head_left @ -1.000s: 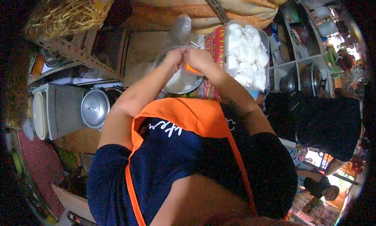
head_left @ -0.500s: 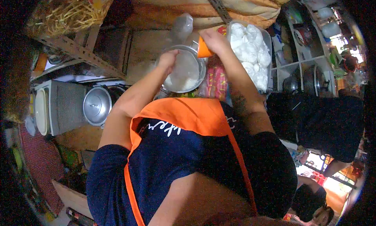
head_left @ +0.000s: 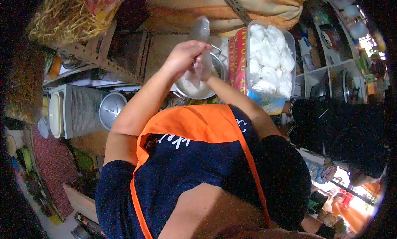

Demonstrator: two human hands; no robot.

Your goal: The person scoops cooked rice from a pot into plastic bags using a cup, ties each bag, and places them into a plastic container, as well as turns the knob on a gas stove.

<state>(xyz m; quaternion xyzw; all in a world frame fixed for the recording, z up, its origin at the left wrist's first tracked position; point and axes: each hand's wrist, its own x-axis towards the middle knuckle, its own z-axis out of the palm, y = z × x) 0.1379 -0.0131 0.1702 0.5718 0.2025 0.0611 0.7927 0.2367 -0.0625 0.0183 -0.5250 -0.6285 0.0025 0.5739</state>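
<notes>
My left hand (head_left: 187,57) is closed round the gathered top of a clear plastic bag (head_left: 192,78), above a metal pot (head_left: 223,72). Beneath it, my right hand (head_left: 203,68) is closed on the same bag; its fingers are blurred and partly covered by the plastic. White material (head_left: 197,90) lies inside the pot, which has metal loop handles. Just behind my hands stands another clear plastic bag or bottle-like shape (head_left: 201,28), too blurred to tell. No orange cup shows.
Right of the pot, a clear tub (head_left: 294,52) holds several knotted white bags (head_left: 271,59), beside a red package with yellow lettering (head_left: 237,59). A lidded pot (head_left: 112,110) stands left. Shelves (head_left: 326,69) and a person in dark clothing (head_left: 339,119) are at the right.
My right hand has let go of the orange cup and moved left to the bag. My left hand has risen from the pot's rim, drawing the bag's top together.
</notes>
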